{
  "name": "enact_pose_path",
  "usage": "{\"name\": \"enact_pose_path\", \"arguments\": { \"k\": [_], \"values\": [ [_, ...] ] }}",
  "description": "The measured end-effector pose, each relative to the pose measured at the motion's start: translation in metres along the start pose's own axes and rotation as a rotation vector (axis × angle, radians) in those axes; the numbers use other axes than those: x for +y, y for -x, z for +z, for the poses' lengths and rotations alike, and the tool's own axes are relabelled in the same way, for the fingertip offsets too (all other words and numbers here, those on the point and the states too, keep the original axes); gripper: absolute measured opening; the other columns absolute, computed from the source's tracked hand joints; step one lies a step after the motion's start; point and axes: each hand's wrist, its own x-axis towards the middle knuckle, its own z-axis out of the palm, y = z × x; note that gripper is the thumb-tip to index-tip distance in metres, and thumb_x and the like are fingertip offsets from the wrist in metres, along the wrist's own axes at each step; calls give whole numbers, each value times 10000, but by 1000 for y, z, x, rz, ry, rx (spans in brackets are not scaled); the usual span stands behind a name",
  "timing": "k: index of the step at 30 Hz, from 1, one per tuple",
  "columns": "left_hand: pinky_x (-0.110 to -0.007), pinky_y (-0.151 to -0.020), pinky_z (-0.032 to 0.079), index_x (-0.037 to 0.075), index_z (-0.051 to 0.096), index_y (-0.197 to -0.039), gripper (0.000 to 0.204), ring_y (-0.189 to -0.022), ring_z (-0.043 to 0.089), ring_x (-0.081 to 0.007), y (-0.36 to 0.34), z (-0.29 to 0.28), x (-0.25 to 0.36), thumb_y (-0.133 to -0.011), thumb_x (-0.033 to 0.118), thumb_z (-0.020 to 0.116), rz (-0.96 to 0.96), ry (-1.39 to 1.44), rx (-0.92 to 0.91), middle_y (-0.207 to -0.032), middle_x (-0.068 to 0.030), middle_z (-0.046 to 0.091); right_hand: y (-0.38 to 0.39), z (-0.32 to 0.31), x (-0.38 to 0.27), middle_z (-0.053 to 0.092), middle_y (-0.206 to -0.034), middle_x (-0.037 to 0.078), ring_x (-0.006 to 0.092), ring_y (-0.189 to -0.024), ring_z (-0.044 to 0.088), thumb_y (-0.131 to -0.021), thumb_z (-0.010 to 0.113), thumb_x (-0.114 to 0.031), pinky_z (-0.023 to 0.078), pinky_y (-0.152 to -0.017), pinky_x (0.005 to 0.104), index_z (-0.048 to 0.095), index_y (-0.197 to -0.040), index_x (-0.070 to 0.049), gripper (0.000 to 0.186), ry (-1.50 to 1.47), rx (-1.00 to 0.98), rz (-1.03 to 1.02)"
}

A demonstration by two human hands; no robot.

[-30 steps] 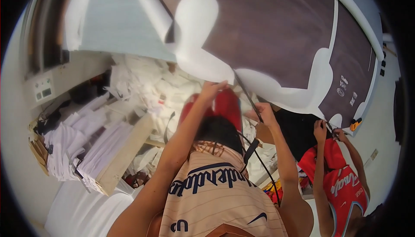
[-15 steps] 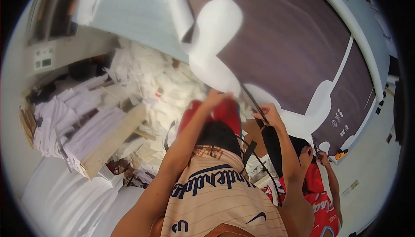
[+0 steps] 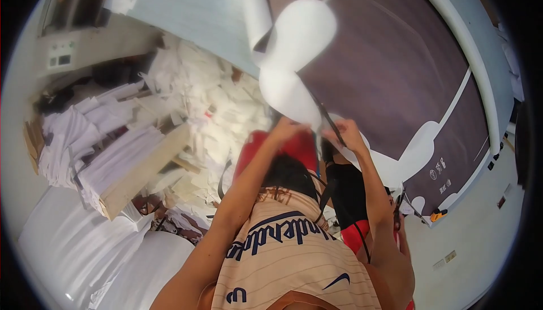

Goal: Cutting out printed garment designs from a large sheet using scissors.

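Note:
A large printed sheet (image 3: pixel 384 67) is dark mauve-brown with white curved shapes. My left hand (image 3: pixel 289 130) is at its lower white edge, fingertips blurred, so I cannot tell their grip. Just right of it, my right hand (image 3: pixel 345 132) grips a long thin dark strip (image 3: pixel 323 112) lying diagonally across that edge; its exact kind is unclear. A dark cord hangs below along my right side. My red-and-black shorts show beneath my hands.
White scraps (image 3: pixel 209 89) fill the space below the sheet. Stacked white material (image 3: pixel 119 168) and white bundles (image 3: pixel 85 253) are left. A co-worker in red and black (image 3: pixel 353 208) works at right, partly behind my arm. A yellow tool (image 3: pixel 438 215) sits at the sheet's corner.
My view has shifted, so the scraps and stacks appear higher and the sheet further right. My right hand appears slightly higher. The co-worker is now mostly hidden behind my right arm.

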Motion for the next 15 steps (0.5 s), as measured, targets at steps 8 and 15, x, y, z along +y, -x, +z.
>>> {"name": "enact_pose_path", "arguments": {
  "k": [8,15],
  "values": [
    [-316,-844,524,-21,688,-1124,263,-910,677,-172,8,-14,10,-892,102,709,-71,12,8,-1009,-108,734,-40,-1,-40,460,-504,-29,54,-417,421,-790,873,-284,260,-404,247,586,-621,-33,417,58,-27,-17],
    [-449,-1043,404,35,650,-1154,400,-1266,491,-384,39,-61,70,-837,236,791,456,-844,949,-1302,-238,540,-75,-33,-51,514,-566,-18,80,-465,444,-824,825,-286,322,-439,264,680,-770,-33,297,350,-119,-4]
  ]
}}
